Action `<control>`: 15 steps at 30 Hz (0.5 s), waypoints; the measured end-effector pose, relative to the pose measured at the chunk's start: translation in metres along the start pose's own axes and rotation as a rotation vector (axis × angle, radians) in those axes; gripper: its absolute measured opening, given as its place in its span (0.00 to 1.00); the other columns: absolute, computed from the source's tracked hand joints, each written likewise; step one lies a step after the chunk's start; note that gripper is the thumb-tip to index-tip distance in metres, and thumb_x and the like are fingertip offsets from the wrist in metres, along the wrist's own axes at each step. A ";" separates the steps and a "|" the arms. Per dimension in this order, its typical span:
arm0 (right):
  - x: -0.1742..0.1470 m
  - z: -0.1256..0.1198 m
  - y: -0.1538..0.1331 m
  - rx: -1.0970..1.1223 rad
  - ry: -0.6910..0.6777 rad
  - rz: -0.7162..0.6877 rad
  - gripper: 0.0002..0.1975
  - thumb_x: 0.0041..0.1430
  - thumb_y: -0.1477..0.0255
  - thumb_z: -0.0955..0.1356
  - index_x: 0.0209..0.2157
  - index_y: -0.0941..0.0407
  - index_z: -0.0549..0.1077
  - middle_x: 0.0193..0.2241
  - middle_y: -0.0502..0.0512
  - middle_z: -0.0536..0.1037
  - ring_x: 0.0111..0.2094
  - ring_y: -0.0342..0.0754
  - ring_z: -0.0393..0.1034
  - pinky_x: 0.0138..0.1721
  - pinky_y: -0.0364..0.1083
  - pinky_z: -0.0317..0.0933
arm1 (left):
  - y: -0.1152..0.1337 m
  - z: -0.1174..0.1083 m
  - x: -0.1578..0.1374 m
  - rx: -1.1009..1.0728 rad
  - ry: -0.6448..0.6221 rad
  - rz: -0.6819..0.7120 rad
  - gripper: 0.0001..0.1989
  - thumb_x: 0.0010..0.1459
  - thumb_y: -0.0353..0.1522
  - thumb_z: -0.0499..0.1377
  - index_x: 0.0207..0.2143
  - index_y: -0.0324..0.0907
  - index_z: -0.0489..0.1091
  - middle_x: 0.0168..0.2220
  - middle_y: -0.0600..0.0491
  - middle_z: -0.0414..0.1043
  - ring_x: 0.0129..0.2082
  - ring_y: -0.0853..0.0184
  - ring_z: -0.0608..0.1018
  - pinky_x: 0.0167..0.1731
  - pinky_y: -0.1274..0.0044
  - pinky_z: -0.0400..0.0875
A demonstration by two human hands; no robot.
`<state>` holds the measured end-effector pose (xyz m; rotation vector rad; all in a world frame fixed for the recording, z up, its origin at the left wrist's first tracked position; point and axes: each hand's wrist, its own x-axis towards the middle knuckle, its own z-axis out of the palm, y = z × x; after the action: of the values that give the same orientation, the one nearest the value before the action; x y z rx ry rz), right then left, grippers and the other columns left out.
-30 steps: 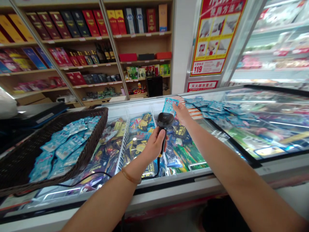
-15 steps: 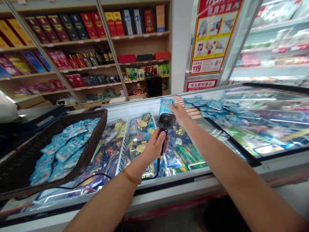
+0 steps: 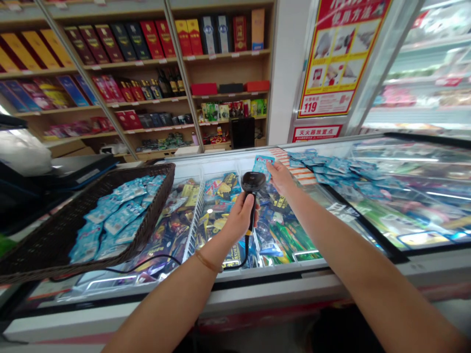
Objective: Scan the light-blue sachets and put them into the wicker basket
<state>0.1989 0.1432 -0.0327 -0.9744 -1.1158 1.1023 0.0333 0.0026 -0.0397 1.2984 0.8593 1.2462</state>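
Observation:
My left hand point(image 3: 243, 214) is wrapped round the handle of a black barcode scanner point(image 3: 253, 182), its head pointing away from me. A cable point(image 3: 247, 250) runs down from the handle and off to the left. Just beyond the scanner head, my right hand point(image 3: 281, 177) pinches a small light-blue packet point(image 3: 262, 164) by its right edge. The scanner head hides the packet's lower part. On the right, a pile of similar blue packets point(image 3: 334, 166) lies on the freezer's glass. More such packets point(image 3: 121, 211) fill part of a dark woven basket point(image 3: 156, 212) on the left.
Below my hands is a chest freezer point(image 3: 257, 284) holding wrapped goods, split by a white wire divider point(image 3: 194, 215). A striped orange-and-white sheet point(image 3: 300, 171) lies beside the packet pile. Shelves with boxes point(image 3: 147, 103) stand behind, and a red poster point(image 3: 342, 59) hangs at the right.
The view has shifted, so the surroundings sit further right. Both hands keep their holds on the scanner and the packet, and the scanner head now sits slightly left of the packet.

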 end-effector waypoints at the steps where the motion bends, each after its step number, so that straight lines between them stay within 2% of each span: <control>1: 0.000 0.005 0.002 0.010 0.014 0.048 0.20 0.53 0.51 0.76 0.32 0.52 0.72 0.20 0.44 0.72 0.25 0.45 0.70 0.29 0.43 0.64 | 0.006 -0.003 0.002 -0.022 0.069 0.004 0.31 0.54 0.62 0.60 0.37 0.44 0.62 0.28 0.58 0.71 0.16 0.74 0.68 0.14 0.79 0.62; 4: 0.000 0.036 0.001 0.035 0.021 0.173 0.11 0.58 0.62 0.74 0.30 0.53 0.71 0.20 0.43 0.74 0.26 0.44 0.71 0.31 0.42 0.66 | 0.033 -0.024 0.012 -0.085 0.309 0.013 0.28 0.59 0.59 0.58 0.36 0.44 0.62 0.27 0.58 0.70 0.16 0.74 0.69 0.14 0.79 0.63; 6: 0.001 0.070 -0.004 0.056 -0.011 0.226 0.09 0.58 0.69 0.73 0.29 0.54 0.71 0.20 0.44 0.74 0.26 0.43 0.72 0.32 0.42 0.68 | 0.057 -0.049 0.017 -0.122 0.434 0.006 0.25 0.62 0.57 0.57 0.35 0.43 0.63 0.25 0.58 0.69 0.15 0.74 0.69 0.15 0.80 0.64; 11: -0.007 0.185 -0.022 0.154 -0.091 0.325 0.11 0.58 0.82 0.71 0.27 0.56 0.68 0.19 0.45 0.72 0.24 0.42 0.71 0.32 0.41 0.71 | 0.116 -0.129 0.011 -0.270 0.769 0.122 0.20 0.69 0.50 0.55 0.34 0.42 0.64 0.23 0.58 0.68 0.15 0.75 0.69 0.15 0.83 0.63; 15: -0.024 0.274 -0.027 0.247 -0.170 0.393 0.10 0.62 0.83 0.70 0.30 0.57 0.70 0.19 0.45 0.72 0.24 0.41 0.73 0.33 0.40 0.72 | 0.138 -0.190 -0.008 -0.327 0.932 0.164 0.21 0.69 0.50 0.54 0.32 0.42 0.65 0.21 0.57 0.67 0.14 0.74 0.68 0.15 0.83 0.63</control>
<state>-0.0681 0.1284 0.0387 -0.9364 -0.9128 1.6260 -0.1758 0.0147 0.0664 0.4866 1.1215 2.0741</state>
